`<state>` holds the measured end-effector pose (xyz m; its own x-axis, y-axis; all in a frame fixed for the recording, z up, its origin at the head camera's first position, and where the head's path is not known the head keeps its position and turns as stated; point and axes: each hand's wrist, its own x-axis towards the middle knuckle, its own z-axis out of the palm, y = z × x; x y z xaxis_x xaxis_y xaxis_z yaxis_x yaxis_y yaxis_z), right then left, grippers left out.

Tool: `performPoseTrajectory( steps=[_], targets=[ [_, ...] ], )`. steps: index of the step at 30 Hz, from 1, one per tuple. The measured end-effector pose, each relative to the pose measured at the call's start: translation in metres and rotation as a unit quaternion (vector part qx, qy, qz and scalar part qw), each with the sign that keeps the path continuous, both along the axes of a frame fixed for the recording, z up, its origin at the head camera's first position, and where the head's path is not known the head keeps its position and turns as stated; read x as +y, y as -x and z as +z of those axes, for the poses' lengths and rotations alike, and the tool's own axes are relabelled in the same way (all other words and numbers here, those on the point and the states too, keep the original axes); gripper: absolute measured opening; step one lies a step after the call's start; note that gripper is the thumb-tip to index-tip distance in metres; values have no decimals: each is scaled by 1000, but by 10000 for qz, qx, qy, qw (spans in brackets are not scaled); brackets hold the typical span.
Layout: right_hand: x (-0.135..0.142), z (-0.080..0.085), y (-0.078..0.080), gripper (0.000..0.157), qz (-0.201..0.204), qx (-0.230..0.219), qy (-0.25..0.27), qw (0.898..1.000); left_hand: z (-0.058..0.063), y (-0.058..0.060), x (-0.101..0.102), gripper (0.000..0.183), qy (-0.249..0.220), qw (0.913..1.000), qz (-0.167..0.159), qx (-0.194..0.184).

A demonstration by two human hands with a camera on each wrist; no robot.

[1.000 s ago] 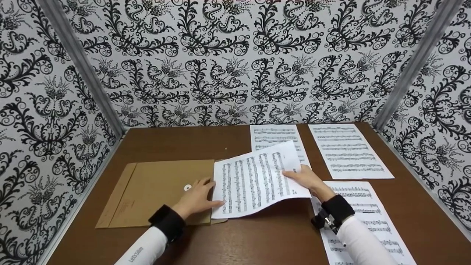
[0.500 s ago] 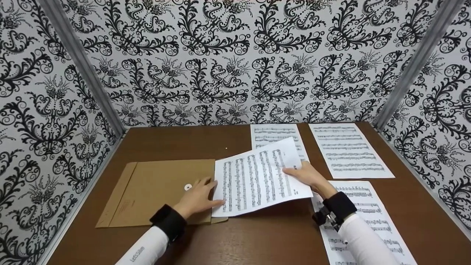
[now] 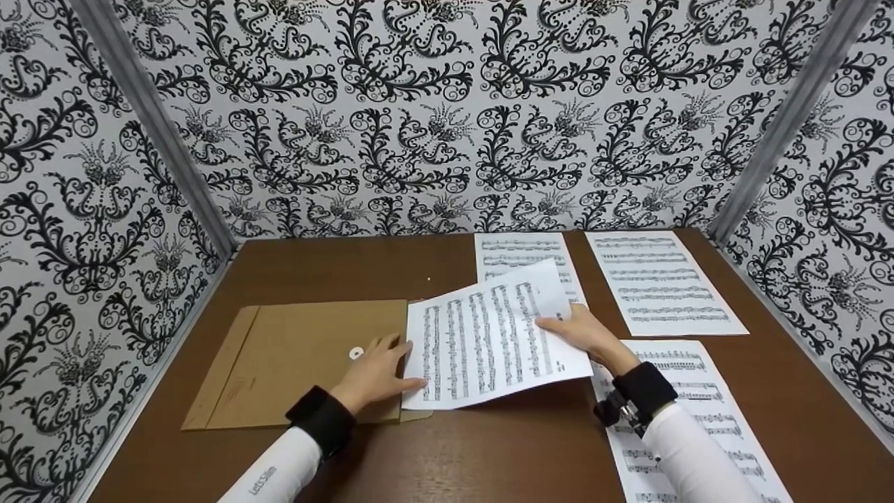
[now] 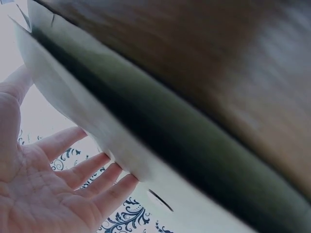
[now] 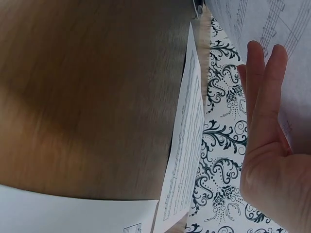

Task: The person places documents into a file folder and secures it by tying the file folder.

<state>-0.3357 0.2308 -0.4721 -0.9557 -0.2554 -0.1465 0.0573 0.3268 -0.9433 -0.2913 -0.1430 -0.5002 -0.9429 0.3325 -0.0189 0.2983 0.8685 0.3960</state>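
A brown paper envelope (image 3: 314,349) with a white button lies on the left of the table. My left hand (image 3: 374,374) rests at its right end, fingertips touching the envelope and thumb over the edge of a sheet of music. In the left wrist view, those fingers (image 4: 104,187) are spread against the envelope's face beside its parted opening. My right hand (image 3: 590,335) pinches the sheet of music (image 3: 482,342) near its right end, thumb on the printed side and fingers underneath. The sheet is raised and bowed at the right; its left edge meets the envelope's opening.
On the brown table (image 3: 475,461), one music page (image 3: 520,248) lies at the back, partly covered by the held sheet. Another page (image 3: 660,283) lies back right, and a third (image 3: 698,391) passes under my right forearm. Patterned walls (image 3: 419,140) enclose the back and sides.
My right hand has risen slightly with the sheet's right end, then stayed almost still. The left hand and the envelope keep their places.
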Motion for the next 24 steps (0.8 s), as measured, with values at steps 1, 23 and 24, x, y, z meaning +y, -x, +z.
performPoseTrajectory(
  steps=[1,23,24],
  targets=[
    [0,0,0,47,12,-14,29,10000,0,0,0,81,-9,10000,6,-1],
    [3,-6,1,47,199,-4,274,9994,-5,0,-3,80,-142,9997,-93,203],
    [3,-6,2,47,213,-6,300,9993,-5,0,-3,80,-147,9996,-94,204]
  ],
)
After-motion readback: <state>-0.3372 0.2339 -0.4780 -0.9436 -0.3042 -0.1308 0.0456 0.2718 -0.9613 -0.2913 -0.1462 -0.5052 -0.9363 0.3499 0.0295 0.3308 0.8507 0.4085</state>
